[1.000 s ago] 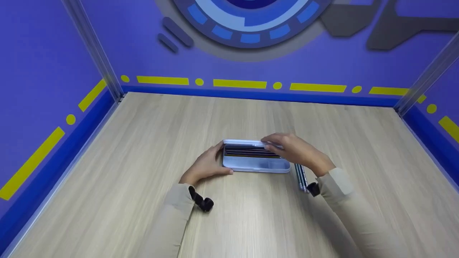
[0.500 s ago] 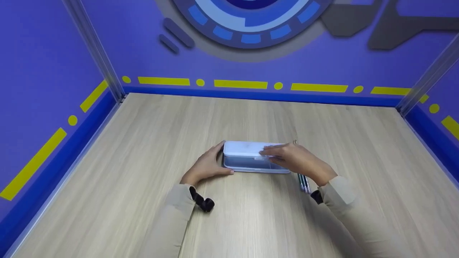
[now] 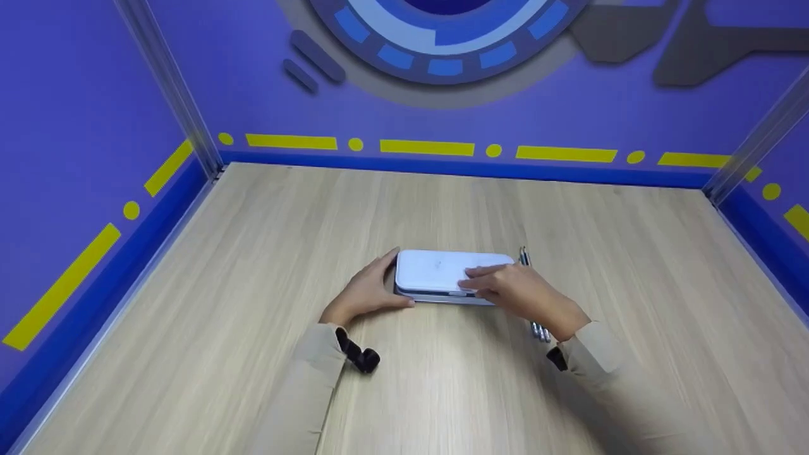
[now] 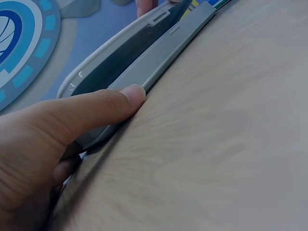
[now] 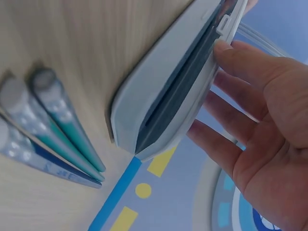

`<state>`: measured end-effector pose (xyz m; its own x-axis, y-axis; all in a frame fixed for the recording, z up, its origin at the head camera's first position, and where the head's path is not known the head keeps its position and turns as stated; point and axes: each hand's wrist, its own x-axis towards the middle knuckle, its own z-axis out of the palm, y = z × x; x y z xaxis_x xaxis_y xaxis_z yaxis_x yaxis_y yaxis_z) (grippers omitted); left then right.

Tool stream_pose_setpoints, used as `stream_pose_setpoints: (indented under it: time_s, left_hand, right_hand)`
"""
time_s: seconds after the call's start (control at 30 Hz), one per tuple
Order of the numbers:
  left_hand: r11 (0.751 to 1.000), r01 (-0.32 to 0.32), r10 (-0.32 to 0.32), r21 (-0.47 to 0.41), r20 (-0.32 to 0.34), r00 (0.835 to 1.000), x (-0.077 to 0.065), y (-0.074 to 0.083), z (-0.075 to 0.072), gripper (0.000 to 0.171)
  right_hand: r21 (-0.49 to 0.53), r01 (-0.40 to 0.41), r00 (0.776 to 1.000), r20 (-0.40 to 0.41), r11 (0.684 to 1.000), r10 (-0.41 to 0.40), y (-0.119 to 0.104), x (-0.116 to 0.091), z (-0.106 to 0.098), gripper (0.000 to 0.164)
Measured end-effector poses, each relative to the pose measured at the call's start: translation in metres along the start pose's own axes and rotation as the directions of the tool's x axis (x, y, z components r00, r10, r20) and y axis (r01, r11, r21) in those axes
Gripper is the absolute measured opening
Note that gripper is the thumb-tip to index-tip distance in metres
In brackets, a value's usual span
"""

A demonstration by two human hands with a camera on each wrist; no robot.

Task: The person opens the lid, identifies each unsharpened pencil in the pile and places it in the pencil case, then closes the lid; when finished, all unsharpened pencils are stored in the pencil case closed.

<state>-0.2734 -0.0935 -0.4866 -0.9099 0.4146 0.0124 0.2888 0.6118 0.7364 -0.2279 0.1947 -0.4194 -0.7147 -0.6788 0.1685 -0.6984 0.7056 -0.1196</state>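
A white pencil case (image 3: pixel 436 268) lies on the table with its lid tilted down over the base, a narrow gap along the near edge. At its left end my left hand (image 3: pixel 363 294) grips the base, thumb (image 4: pixel 113 103) along the front wall and fingers behind. My right hand (image 3: pixel 528 294) pinches the free edge of the lid (image 5: pixel 190 115), thumb by the clasp and fingers spread on the outer face. The case's inside is mostly hidden now. Three pencils (image 5: pixel 55 127) with eraser ends lie beside the case on the right, partly under my right hand in the head view.
The wood-grain table (image 3: pixel 284 234) is bounded by blue panels (image 3: pixel 404 120) with yellow markings at the back and sides. A black wrist-worn camera (image 3: pixel 363 360) sticks out from my left sleeve.
The lid has swung from nearly upright down toward me, covering the dark pencils in the case. My right hand has come down with it; my left hand stays in place.
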Motion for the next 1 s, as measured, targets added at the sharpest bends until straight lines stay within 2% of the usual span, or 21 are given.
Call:
stream_pose_setpoints:
  time_s: [0.33,0.8,0.93,1.0]
  left_hand:
    - [1.000,-0.010,0.010,0.000,0.004,1.000,0.001,0.001,0.001,0.110]
    - [1.000,-0.002,0.001,0.027,0.022,1.000,-0.002,-0.005,0.000,0.113]
    - [1.000,-0.002,0.002,0.008,0.024,1.000,-0.004,-0.007,-0.002,0.112]
    - [1.000,0.000,0.001,-0.029,0.029,1.000,-0.004,-0.008,-0.003,0.109]
  right_hand:
    - [-0.012,-0.009,0.998,-0.061,1.000,0.008,-0.003,-0.007,0.011,0.035]
    - [0.013,-0.059,0.996,-0.071,0.998,0.060,-0.012,-0.011,0.022,0.039]
    - [0.029,-0.075,0.995,-0.067,0.997,0.076,-0.013,-0.010,0.023,0.036]
    - [0.026,-0.070,0.995,-0.065,0.997,0.071,-0.013,-0.009,0.023,0.033]
